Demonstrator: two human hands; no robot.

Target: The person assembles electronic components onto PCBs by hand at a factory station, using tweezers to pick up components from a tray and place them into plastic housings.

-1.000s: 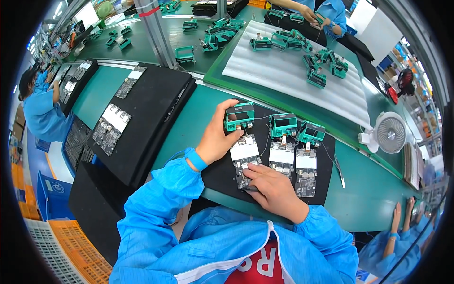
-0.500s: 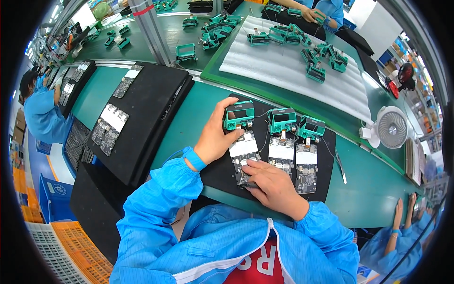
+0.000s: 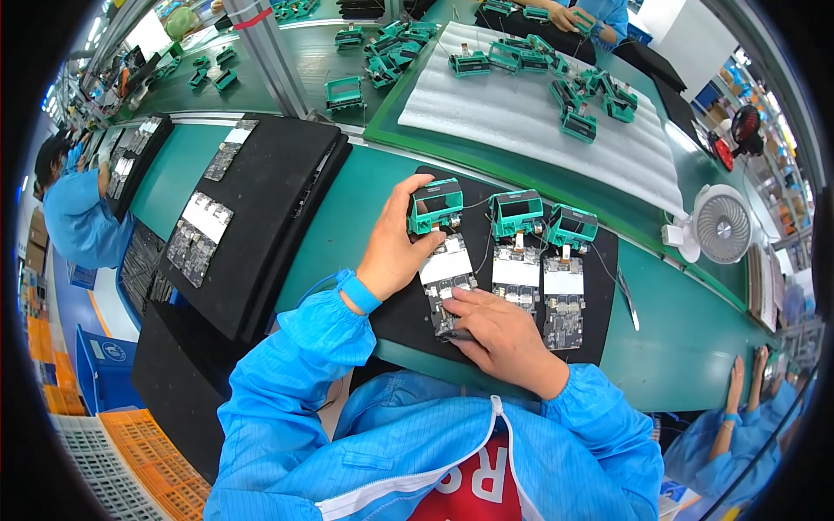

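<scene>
Nearest me, my right hand (image 3: 504, 340) lay palm down over the lower end of the left board (image 3: 447, 260), its fingers bent and close together on the board; their tips were too hidden for me to tell whether they pinched anything. The spread of that hand suggested that it also pinned the board against the black mat (image 3: 599, 300), a soft backing likely there to spare the parts. Farther up, my left hand (image 3: 395, 247) had the left frame (image 3: 436, 206) between thumb and fingers, parted just by its width, probably so that it would not tug on the board just below. That frame was green, boxlike and tilted, with a dark window; the board was grey and crowded with small parts, with a blank white band across it. Beside it on the mat, the middle board (image 3: 516, 273) and right board (image 3: 564, 304) lay below the middle frame (image 3: 516, 214) and right frame (image 3: 572, 227), seemingly lined up for easy reach. Tweezers (image 3: 627, 300) rested on the green bench (image 3: 669, 347), right of the mat. Beyond, more frames sat on a white foam sheet (image 3: 495, 113), perhaps for cushioning, near a white fan (image 3: 721, 224).
</scene>
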